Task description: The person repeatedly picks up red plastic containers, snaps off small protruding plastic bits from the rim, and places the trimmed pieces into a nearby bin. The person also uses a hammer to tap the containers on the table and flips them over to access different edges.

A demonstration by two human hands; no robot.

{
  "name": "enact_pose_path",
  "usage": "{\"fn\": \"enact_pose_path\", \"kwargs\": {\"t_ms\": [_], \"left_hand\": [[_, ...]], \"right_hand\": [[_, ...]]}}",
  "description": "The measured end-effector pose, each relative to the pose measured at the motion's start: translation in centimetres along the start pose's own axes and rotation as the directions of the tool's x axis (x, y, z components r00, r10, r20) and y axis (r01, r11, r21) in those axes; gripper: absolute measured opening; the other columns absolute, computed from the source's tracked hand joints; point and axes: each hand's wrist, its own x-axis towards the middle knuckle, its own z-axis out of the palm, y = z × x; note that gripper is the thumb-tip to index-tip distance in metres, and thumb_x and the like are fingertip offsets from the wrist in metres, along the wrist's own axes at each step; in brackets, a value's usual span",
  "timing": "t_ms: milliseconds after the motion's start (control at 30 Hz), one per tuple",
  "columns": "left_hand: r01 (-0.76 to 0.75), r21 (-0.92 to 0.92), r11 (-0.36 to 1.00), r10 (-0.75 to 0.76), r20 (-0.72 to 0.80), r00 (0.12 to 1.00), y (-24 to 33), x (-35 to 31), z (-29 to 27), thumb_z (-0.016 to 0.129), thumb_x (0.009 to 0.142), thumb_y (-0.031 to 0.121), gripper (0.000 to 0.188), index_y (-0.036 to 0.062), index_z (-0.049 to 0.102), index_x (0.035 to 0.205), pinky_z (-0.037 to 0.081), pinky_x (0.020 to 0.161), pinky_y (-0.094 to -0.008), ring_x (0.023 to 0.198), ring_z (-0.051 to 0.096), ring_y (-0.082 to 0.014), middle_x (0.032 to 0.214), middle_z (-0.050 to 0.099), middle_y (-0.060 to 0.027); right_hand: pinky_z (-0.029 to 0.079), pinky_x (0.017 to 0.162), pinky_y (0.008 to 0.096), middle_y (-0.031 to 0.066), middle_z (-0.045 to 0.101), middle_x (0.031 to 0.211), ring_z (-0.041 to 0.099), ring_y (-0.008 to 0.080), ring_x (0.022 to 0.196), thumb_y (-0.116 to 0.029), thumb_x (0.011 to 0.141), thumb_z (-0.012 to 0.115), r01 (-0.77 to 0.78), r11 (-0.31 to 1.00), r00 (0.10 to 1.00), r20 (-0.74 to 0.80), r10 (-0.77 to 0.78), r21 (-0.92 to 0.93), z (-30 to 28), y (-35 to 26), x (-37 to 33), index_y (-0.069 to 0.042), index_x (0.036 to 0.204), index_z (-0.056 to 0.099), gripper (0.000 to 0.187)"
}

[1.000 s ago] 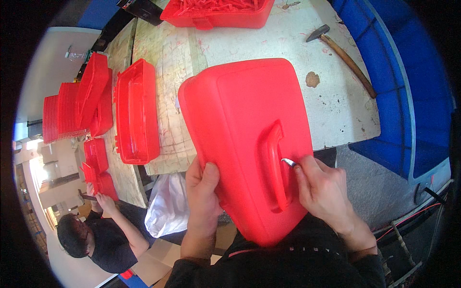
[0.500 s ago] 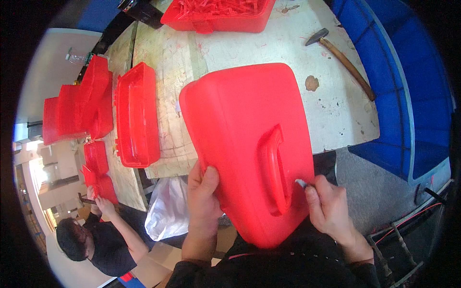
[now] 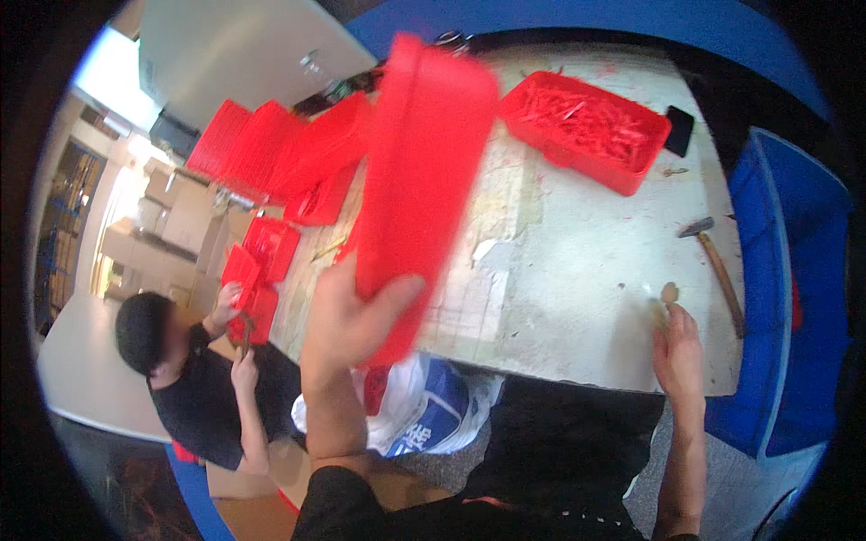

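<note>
Tilted up in front of me over the left part of the table is a red plastic case half [image 3: 424, 171], smeared by motion. My left hand [image 3: 347, 320] is closed on its lower end, with the thumb across the side. Its handle does not show from this angle. My right hand [image 3: 681, 347] is low over the table's front right part. The fingers are drawn together around a small pale tool [image 3: 658, 313], too blurred to tell its exact kind. A brown stain [image 3: 669, 291] on the tabletop lies just beyond the fingertips.
A red bin [image 3: 586, 131] of red plastic scraps stands far back beside a black object [image 3: 679, 132]. A hammer [image 3: 717, 275] lies right, near a blue crate [image 3: 767, 298]. Stacked red cases [image 3: 271, 149] are left. A co-worker [image 3: 212, 388] holds a hammer and red part.
The red case half has swung up and left in my left hand, turning its side toward me. My right hand has left it and moved right over the table. My view has turned left.
</note>
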Motion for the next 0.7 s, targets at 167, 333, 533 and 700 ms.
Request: {"fn": "enact_pose_path", "kwargs": {"t_ms": [167, 333, 533, 700], "left_hand": [[0.005, 0.842, 0.539, -0.007, -0.001, 1.000, -11.2, 8.6, 2.6, 0.071, 0.087, 0.035, 0.037, -0.0002, 0.065, 0.095, 0.051, 0.071, -0.0544, 0.082, 0.066, -0.0457, 0.084, 0.067, -0.0273], [0.097, 0.836, 0.540, -0.226, 0.034, 0.974, -21.2, 12.3, 3.7, 0.061, 0.092, 0.034, 0.037, -0.0014, 0.064, 0.103, 0.051, 0.084, -0.0530, 0.097, 0.064, -0.0457, 0.100, 0.067, -0.0292], [0.047, 0.826, 0.561, -0.109, 0.018, 0.994, -23.1, 14.6, 5.3, 0.051, 0.099, 0.038, 0.045, -0.0008, 0.063, 0.119, 0.052, 0.082, -0.0529, 0.098, 0.066, -0.0451, 0.104, 0.068, -0.0287], [0.117, 0.808, 0.577, -0.123, -0.055, 0.991, -20.6, 11.6, 6.2, 0.055, 0.096, 0.040, 0.039, 0.0035, 0.065, 0.108, 0.053, 0.071, -0.0547, 0.082, 0.069, -0.0431, 0.085, 0.069, -0.0255]], "right_hand": [[0.055, 0.070, 0.0347, 0.0081, 0.066, 0.072, 0.069, 0.0244, 0.073, -0.002, 0.091, 0.060, -0.245, 0.964, 0.961, 0.153, 0.228, 0.099, -7.7, 1.6, -3.4, -0.003, 0.106, 0.064, 0.015], [0.052, 0.069, 0.0398, 0.0156, 0.063, 0.092, 0.066, 0.0278, 0.085, -0.005, 0.089, 0.060, -0.102, 0.983, 0.995, 0.006, 0.104, -0.155, -20.9, 9.0, -1.6, -0.004, 0.104, 0.064, 0.016], [0.053, 0.091, 0.0438, 0.0171, 0.068, 0.112, 0.065, 0.0337, 0.105, -0.012, 0.088, 0.062, -0.231, 0.741, 0.854, 0.234, 0.465, -0.630, -18.2, 30.1, 6.5, -0.007, 0.116, 0.066, 0.029], [0.029, 0.119, 0.0458, 0.0125, 0.044, 0.151, 0.037, 0.0300, 0.143, -0.016, 0.090, 0.059, 0.062, 0.763, 0.743, 0.541, 0.395, -0.643, -6.2, 45.5, 6.0, -0.011, 0.143, 0.048, 0.054]]}}
